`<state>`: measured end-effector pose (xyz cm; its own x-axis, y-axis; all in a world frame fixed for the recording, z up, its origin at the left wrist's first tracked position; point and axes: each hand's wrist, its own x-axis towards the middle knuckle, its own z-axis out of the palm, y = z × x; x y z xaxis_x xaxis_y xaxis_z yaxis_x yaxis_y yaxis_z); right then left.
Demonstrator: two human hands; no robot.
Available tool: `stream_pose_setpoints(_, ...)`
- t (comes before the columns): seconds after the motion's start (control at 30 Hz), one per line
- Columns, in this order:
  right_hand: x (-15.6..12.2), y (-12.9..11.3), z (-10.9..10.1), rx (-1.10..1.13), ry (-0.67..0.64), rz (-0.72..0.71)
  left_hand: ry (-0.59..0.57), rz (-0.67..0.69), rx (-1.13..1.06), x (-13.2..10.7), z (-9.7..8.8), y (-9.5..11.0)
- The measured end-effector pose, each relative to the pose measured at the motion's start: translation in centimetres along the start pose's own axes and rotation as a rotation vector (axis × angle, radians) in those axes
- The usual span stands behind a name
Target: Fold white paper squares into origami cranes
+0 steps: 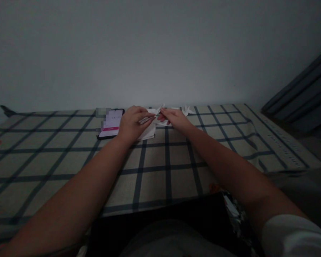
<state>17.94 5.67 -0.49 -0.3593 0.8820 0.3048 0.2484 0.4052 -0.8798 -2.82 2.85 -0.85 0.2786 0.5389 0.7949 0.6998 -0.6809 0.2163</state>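
Observation:
Both my arms reach forward over a checked cloth (69, 153). My left hand (133, 123) is closed in a pinch on a piece of white paper (152, 113), and my right hand (175, 119) pinches the same paper from the other side. Under my left hand lies a flat stack of white paper (149, 132). The fingertips of the two hands nearly meet above it.
A lit phone (111, 124) lies just left of my left hand. Small folded white paper shapes (186, 109) sit behind my right hand near the wall. A dark striped curtain or bedding (302, 96) is at the right. A dark object (176, 217) lies near my lap.

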Motion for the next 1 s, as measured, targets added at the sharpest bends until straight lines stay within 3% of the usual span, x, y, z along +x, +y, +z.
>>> stream_pose_setpoints(0.13,-0.1,-0.7,0.3,-0.002,0.039,0.104,-0.215,0.119,0.009,-0.1,-0.1,0.3)
stream_pose_setpoints(0.23,-0.1,-0.8,-0.3,-0.015,0.095,0.15,-0.283,0.115,-0.104,0.0,-0.6,0.8)
stream_pose_setpoints(0.37,-0.2,-0.6,-0.6,-0.021,0.05,0.073,-0.246,-0.196,-0.259,0.2,-0.6,1.0)
stream_pose_setpoints(0.5,-0.2,-0.2,-0.3,0.01,0.012,-0.02,-0.38,-0.462,-0.314,0.2,0.1,0.8)
stream_pose_setpoints(0.6,-0.1,-0.2,-0.2,0.075,0.004,-0.011,-0.275,-0.542,-0.329,0.2,0.3,1.0)
stream_pose_setpoints(0.77,-0.2,0.0,-0.5,0.074,-0.116,-0.002,-0.04,-0.656,-0.366,0.5,0.1,1.4)
stream_pose_setpoints(0.9,-0.1,0.5,-0.7,0.035,-0.053,-0.001,-0.048,-0.725,-0.498,0.2,0.5,0.9)
stream_pose_setpoints(1.0,0.1,0.8,-0.8,0.033,0.009,0.0,-0.119,-0.783,-0.554,0.0,0.8,0.6)
